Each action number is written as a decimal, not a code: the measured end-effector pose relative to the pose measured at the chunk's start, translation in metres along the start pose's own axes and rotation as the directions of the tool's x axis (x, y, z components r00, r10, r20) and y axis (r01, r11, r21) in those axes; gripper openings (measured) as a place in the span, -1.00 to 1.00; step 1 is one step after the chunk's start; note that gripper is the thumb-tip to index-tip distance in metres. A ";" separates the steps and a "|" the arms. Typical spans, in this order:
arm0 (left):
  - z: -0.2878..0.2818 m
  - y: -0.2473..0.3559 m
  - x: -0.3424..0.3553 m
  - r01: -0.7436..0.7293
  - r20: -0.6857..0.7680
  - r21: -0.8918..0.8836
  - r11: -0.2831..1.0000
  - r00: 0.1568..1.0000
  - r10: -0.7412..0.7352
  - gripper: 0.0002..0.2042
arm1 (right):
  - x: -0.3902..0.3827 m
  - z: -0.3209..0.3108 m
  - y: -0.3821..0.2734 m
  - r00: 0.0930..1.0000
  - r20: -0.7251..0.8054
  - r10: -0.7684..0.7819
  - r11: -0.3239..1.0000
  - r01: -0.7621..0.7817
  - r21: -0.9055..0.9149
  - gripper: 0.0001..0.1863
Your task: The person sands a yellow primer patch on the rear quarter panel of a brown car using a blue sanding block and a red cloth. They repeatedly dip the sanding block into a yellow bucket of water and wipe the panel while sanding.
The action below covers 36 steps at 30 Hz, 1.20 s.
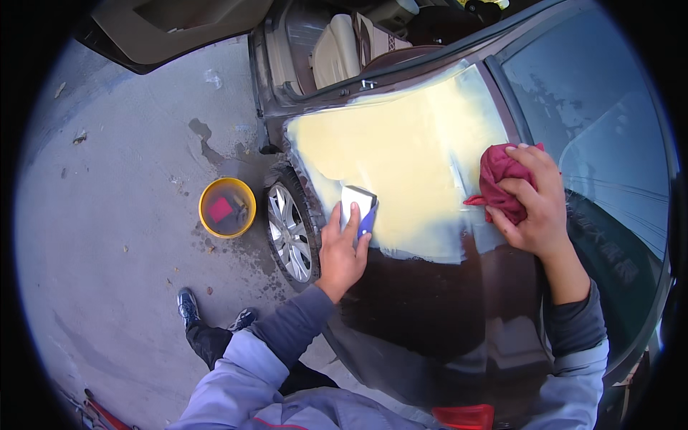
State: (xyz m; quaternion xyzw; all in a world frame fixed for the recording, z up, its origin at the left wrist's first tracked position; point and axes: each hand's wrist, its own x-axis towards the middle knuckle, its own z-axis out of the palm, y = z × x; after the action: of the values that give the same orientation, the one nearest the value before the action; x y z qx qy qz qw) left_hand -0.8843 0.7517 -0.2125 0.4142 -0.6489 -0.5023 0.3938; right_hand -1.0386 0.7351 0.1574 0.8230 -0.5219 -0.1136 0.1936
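Note:
A broad patch of pale yellow filler (401, 136) covers the dark brown car's rear side panel (423, 308). On the lower left of that patch, my left hand (342, 254) grips a white and blue sanding block (360, 206), fingers laid along its top and thumb at its side. My right hand (539, 204) clutches a bunched dark red cloth (504, 175) at the right edge of the patch, near the rear window. The cloth partly hides the panel beneath it. The face of the block against the panel is out of sight.
Beside the rear wheel (289, 233), a yellow bucket (247, 225) of murky water with a red piece in it stands on the concrete ground (136, 179). An open car door (186, 32) juts out at the upper left. The rear window (595, 115) is on the right.

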 end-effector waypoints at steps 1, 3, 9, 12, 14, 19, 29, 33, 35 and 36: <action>0.002 0.006 -0.024 0.050 0.139 0.038 0.998 0.989 -0.054 -0.32 | 0.000 -0.001 -0.001 1.000 0.013 0.001 1.000 -0.001 0.003 -0.55; 0.004 0.014 -0.064 0.032 0.223 -0.015 0.999 0.974 -0.028 -0.31 | 0.001 -0.003 -0.002 1.000 0.005 0.012 1.000 -0.012 0.010 -0.54; -0.026 -0.003 -0.063 0.052 0.014 -0.190 0.980 0.999 -0.050 -0.29 | -0.002 -0.005 -0.001 0.998 0.002 0.065 0.998 -0.065 0.019 -0.54; -0.070 -0.024 -0.023 0.544 0.382 -0.742 0.391 0.823 -0.420 -0.38 | 0.003 -0.003 -0.008 0.994 -0.049 0.100 0.995 -0.100 0.000 -0.60; -0.109 -0.039 0.001 0.658 0.467 -0.719 0.224 0.697 -0.545 -0.46 | 0.014 0.011 -0.023 0.985 -0.057 0.161 0.987 -0.160 0.025 -0.64; -0.223 -0.082 0.052 0.598 0.395 -0.778 0.192 0.703 -0.592 -0.48 | 0.088 0.141 -0.120 0.963 0.043 0.265 0.889 -0.262 0.377 -0.69; -0.439 -0.149 0.216 0.799 0.470 -0.582 0.152 0.483 -0.739 -0.46 | 0.210 0.502 -0.343 0.020 0.932 0.363 -0.169 -0.982 0.086 -0.50; -0.453 -0.161 0.290 0.937 0.576 -0.291 0.192 0.332 -0.747 -0.45 | 0.237 0.518 -0.387 -0.099 0.954 0.284 -0.512 -0.857 0.064 -0.52; -0.439 -0.169 0.321 0.970 0.663 -0.155 0.187 0.242 -0.709 -0.45 | 0.253 0.513 -0.397 -0.115 0.953 0.281 -0.587 -0.806 0.076 -0.54; -0.429 -0.173 0.334 0.978 0.683 -0.096 0.185 0.200 -0.702 -0.46 | 0.261 0.507 -0.399 -0.089 0.950 0.299 -0.602 -0.790 0.115 -0.56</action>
State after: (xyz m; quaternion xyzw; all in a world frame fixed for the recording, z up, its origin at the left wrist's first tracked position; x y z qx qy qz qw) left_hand -0.5777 0.2744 -0.2703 0.4417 -0.1967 -0.8734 -0.0590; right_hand -0.7987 0.5495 -0.4690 0.0329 -0.8868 0.1980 -0.4163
